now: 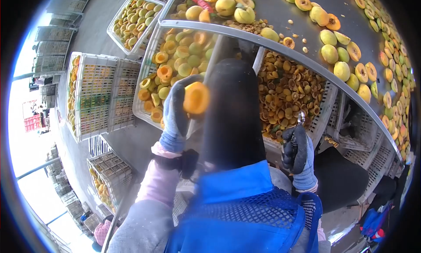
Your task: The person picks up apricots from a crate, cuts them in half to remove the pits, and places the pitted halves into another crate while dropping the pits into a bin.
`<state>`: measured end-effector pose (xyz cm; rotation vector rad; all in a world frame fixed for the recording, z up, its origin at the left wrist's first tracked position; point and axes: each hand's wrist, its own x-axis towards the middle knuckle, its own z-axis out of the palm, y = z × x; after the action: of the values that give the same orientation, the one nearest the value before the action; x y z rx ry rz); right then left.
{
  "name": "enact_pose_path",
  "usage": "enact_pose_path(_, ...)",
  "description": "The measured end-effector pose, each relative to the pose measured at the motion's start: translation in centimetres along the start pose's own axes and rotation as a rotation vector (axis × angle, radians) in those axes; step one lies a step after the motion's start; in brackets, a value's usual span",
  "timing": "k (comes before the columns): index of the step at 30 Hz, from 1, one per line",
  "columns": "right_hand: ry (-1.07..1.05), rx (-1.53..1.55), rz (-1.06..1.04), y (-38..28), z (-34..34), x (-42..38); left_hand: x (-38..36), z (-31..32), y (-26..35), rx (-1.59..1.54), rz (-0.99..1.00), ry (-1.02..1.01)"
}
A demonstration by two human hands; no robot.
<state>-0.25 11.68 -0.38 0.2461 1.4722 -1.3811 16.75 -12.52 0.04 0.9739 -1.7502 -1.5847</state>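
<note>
My left hand (pixel 174 110), in a blue-grey glove with a dark coating, is closed on a yellow peach half (pixel 196 97), its hollowed cut face showing. It is above the edge of a white crate of peach halves (pixel 180 60). My right hand (pixel 297 150), in a black-coated glove, is wrapped round a small pitting tool whose shiny metal looped tip (pixel 301 117) sticks up from the fist. That hand is over the near edge of a crate of brownish-orange pits and scraps (pixel 287 90).
A metal-edged table (pixel 272 3) curves across the top, carrying whole and halved peaches (pixel 335 51) and loose pits. Stacked crates of fruit (pixel 94 95) stand at the left, with another full crate (pixel 136 22) behind. More crates (pixel 372 139) are at the right, below the table edge.
</note>
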Motion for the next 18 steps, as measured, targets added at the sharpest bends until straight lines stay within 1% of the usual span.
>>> enact_pose_path(2, 0.022, -0.091, -0.041, 1.4, -0.9, 1.1, -0.5, -7.3, -6.7, 0.114, -0.106, 0.134)
enact_pose_path(4, 0.045, -0.115, -0.018, 2.1, -0.9, 1.7, -3.7, -11.9, -11.9, 0.520, -0.225, 0.174)
enact_pose_path(6, 0.052, -0.135, -0.016, 2.6, -0.6, 2.4, -7.6, -13.0, -15.9, 1.010, -0.149, 0.103)
enact_pose_path(7, 0.045, -0.145, -0.023, 2.9, -0.5, 2.6, -9.6, -13.1, -18.1, 1.063, -0.207, 0.047)
enact_pose_path(8, 0.039, -0.157, -0.031, 3.1, -0.2, 2.6, -10.9, -13.3, -19.8, 1.253, -0.077, -0.044)
enact_pose_path(9, 0.084, -0.131, 0.023, 2.6, 0.8, 2.3, -11.1, -12.9, -19.7, 1.311, -0.045, -0.031)
enact_pose_path(10, 0.082, -0.128, 0.024, 2.8, 0.9, 2.4, -11.3, -12.7, -19.5, 1.368, -0.011, -0.018)
enact_pose_path(13, 0.081, -0.155, 0.015, 3.0, 0.8, 2.7, -9.3, -14.4, -16.8, 1.295, -0.069, -0.118)
enact_pose_path(14, 0.083, -0.190, 0.010, 2.8, 1.0, 2.6, -8.3, -14.4, -15.4, 1.309, -0.222, -0.084)
enact_pose_path(16, 0.094, -0.204, 0.014, 2.9, 1.2, 2.7, -6.6, -13.7, -13.7, 1.362, -0.429, -0.319)
enact_pose_path(18, 0.115, -0.161, 0.022, 3.4, 1.4, 3.1, -7.3, -13.5, -17.4, 1.330, -0.271, -0.410)
